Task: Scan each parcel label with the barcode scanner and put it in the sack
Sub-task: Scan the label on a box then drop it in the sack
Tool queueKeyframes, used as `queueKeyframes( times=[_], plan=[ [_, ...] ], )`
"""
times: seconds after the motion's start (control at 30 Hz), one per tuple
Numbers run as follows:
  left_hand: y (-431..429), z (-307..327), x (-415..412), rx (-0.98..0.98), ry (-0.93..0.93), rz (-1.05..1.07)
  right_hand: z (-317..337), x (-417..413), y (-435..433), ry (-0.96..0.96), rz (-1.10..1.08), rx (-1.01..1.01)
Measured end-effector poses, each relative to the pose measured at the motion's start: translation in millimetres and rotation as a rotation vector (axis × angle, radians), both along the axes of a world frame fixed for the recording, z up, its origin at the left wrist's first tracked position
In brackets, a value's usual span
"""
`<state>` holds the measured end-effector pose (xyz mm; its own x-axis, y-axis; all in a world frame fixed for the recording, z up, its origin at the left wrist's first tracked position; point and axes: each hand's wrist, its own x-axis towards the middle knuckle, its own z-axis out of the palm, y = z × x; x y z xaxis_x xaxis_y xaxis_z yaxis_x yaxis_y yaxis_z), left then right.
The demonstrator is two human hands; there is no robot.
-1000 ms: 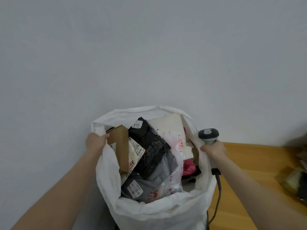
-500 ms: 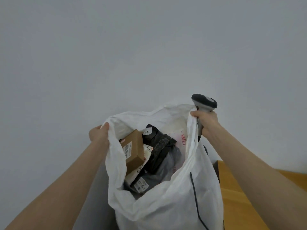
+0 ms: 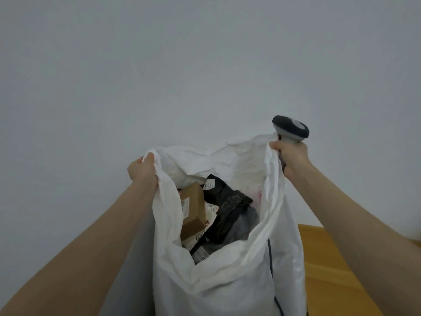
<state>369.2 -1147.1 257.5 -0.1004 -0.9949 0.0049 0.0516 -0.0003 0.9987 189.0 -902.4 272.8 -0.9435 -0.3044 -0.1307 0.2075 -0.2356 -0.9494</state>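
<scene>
A white sack (image 3: 230, 279) hangs open between my two raised hands. My left hand (image 3: 142, 169) grips its left rim. My right hand (image 3: 292, 156) grips the right rim together with the grey barcode scanner (image 3: 291, 128), whose head sticks up above my fist. The scanner's dark cable (image 3: 271, 258) runs down behind the sack's right wall. Inside lie several parcels: a brown cardboard box (image 3: 193, 208) with a white label at the left, a black poly bag (image 3: 227, 206) in the middle, and a grey bag (image 3: 243, 226) lower down.
A plain grey-white wall (image 3: 205, 65) fills the background. A strip of wooden table top (image 3: 330, 270) shows at the lower right, beside the sack.
Both hands have lifted the sack's rim higher, pulling its walls up. The parcels have sunk deeper, with the brown box tipped over. The view has swung left, so less table shows.
</scene>
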Motion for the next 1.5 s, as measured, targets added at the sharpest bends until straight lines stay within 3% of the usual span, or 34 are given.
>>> queueKeyframes(
  times=[0.2,0.43,0.67,0.83,0.97,1.07,1.13,1.27,1.4,1.5],
  plan=[
    [-11,44,1,-0.046,0.185,-0.021,26,-7,1,0.118,-0.061,-0.077],
    [-5,19,11,-0.092,0.077,-0.044,5,-10,15,0.12,-0.059,0.024],
    [-14,-43,40,-0.119,-0.058,-0.012,-59,-22,47,0.064,-0.149,0.424],
    [-8,-68,41,-0.19,-0.364,-0.062,-75,-17,72,0.07,-0.134,0.585],
    [-4,-68,32,-0.107,-0.687,-0.218,-44,-16,84,0.26,-0.091,0.586],
    [-7,-62,26,-0.058,-0.964,-0.289,-25,-2,81,0.409,0.048,0.711],
    [-6,-60,27,-0.098,-1.033,-0.347,-36,8,73,0.426,0.156,0.79],
    [10,-53,38,-0.223,-0.794,-0.321,-75,22,59,0.36,0.169,0.912],
    [17,-51,55,-0.014,-0.411,-0.397,-92,34,45,0.345,0.098,0.964],
    [20,-47,69,0.077,-0.42,-0.462,-95,36,37,0.286,0.065,0.97]
  ],
)
